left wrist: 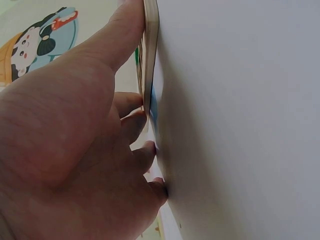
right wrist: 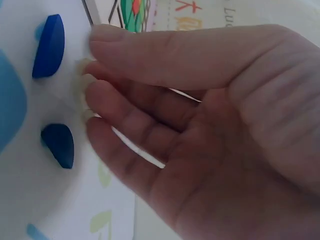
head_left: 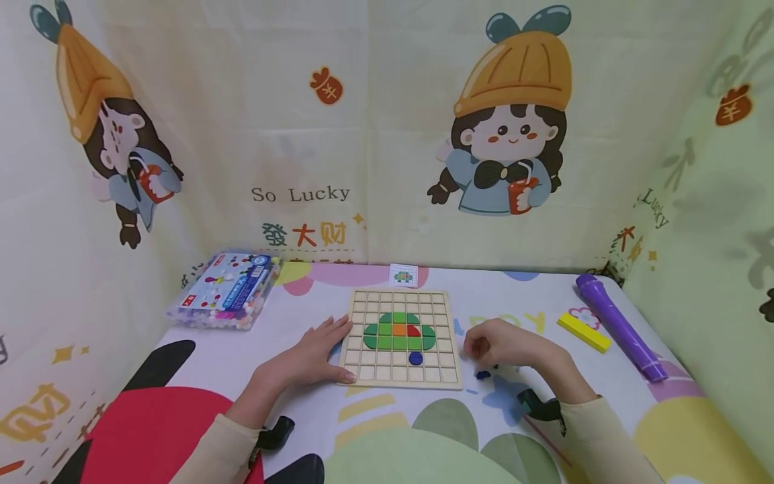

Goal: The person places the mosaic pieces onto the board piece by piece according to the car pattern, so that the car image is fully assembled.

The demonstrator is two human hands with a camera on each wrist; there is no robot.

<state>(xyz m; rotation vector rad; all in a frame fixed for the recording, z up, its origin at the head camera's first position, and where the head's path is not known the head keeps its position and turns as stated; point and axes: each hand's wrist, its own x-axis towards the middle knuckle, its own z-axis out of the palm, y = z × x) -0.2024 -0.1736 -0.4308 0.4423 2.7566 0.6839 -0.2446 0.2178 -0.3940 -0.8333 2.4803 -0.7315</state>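
Observation:
A wooden grid board (head_left: 444, 376) lies mid-table, holding a green shape with orange and red tiles (head_left: 400, 331) and one blue round tile (head_left: 415, 358). My left hand (head_left: 341, 349) lies flat against the board's left edge, with the thumb along its near edge. In the left wrist view, my left hand (left wrist: 142, 90) presses that board edge (left wrist: 151, 30). My right hand (head_left: 474, 349) rests on the table just right of the board and holds nothing. The right wrist view has my right hand (right wrist: 90, 70) with fingertips on the cloth beside two loose blue pieces (right wrist: 49, 46) (right wrist: 59, 145).
A small pattern card (head_left: 403, 275) lies behind the board. A clear box of beads (head_left: 226, 290) sits at the back left. A yellow block (head_left: 583, 331) and a purple torch-like tube (head_left: 617, 326) lie at the right. Printed cloth walls enclose the table.

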